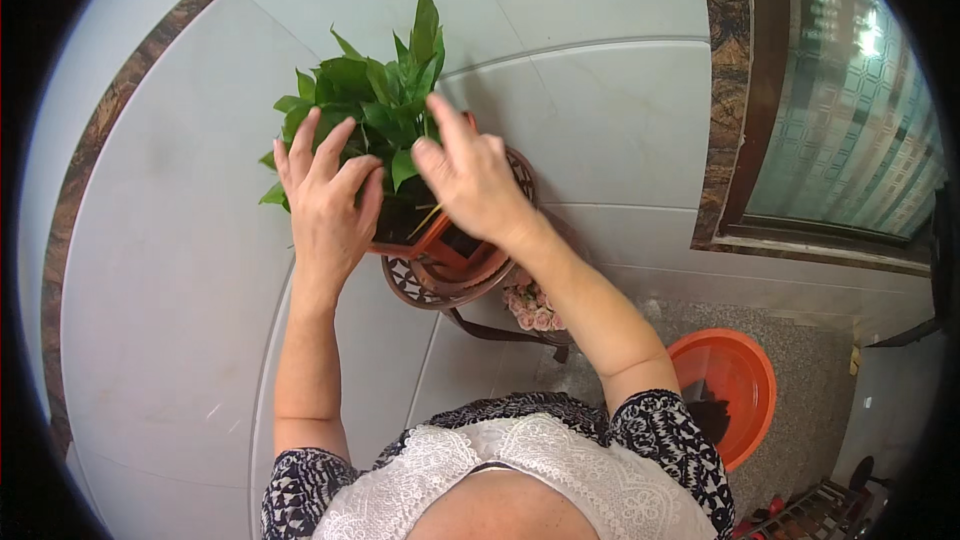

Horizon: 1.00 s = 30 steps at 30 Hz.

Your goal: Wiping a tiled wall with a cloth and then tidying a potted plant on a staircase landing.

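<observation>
A leafy green potted plant [386, 101] grows in an angular orange-brown pot [397, 249] before me. My left hand [322, 195] is over the plant's near left side, fingers spread among the leaves and thumb close to the forefinger. Whether its fingertips touch the leaves is hard to tell. On the right side of the foliage, my right hand [476, 176] has its thumb and forefinger apart, with nothing seen between them. A thin yellow stem or leaf [426, 219] slants over the pot's rim. Beneath the pot is a round brown stand [405, 286] with a lattice edge, partly covered.
Pale wall tiles [180, 255] surround the plant. Pink roses [534, 313] show beside the stand, below my right forearm. An orange basin [761, 390] with dark contents stands on the speckled floor [806, 390] at right. Above it is a brown-framed window [840, 142].
</observation>
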{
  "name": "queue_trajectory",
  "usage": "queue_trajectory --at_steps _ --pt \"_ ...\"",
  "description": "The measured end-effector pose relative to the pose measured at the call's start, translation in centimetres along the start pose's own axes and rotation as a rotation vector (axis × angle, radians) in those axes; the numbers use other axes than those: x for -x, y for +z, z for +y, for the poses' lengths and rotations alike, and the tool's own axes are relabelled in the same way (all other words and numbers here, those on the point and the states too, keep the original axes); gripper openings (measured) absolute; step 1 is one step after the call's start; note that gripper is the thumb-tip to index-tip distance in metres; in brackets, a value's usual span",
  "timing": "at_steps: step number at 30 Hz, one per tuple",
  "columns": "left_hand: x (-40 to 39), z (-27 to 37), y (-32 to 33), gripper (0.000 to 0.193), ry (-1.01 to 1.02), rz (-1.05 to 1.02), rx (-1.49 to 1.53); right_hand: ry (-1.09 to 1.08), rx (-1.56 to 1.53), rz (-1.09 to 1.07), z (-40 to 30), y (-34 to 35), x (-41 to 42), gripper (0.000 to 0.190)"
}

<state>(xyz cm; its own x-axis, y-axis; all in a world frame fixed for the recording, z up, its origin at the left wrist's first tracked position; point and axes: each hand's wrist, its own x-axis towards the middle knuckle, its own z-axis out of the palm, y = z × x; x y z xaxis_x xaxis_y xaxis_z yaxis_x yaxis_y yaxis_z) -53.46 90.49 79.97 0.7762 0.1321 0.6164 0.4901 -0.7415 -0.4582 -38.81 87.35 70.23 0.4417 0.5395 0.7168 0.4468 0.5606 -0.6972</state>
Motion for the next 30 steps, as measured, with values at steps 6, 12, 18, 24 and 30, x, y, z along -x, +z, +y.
queue_trajectory --at_steps 6,12,18,24,30 --pt "3.1 -0.6 -0.3 0.012 -0.093 0.121 0.085 -0.236 0.300 0.031 -3.6 3.4 3.0 0.061" --pt "4.8 -0.2 -1.3 0.014 -0.116 0.107 0.079 -0.211 0.305 0.021 -5.1 3.9 3.7 0.066" --pt "4.9 -0.7 -0.1 0.017 -0.095 0.152 0.075 -0.208 0.281 -0.001 -4.3 4.0 3.4 0.069" --pt "5.4 -0.2 -3.8 0.033 -0.041 0.209 0.060 -0.193 0.262 -0.112 -6.7 2.0 3.4 0.070" --pt "8.6 -1.5 -3.8 0.059 -0.178 0.725 0.416 -0.302 0.328 -0.189 -10.1 -0.1 3.7 0.058"
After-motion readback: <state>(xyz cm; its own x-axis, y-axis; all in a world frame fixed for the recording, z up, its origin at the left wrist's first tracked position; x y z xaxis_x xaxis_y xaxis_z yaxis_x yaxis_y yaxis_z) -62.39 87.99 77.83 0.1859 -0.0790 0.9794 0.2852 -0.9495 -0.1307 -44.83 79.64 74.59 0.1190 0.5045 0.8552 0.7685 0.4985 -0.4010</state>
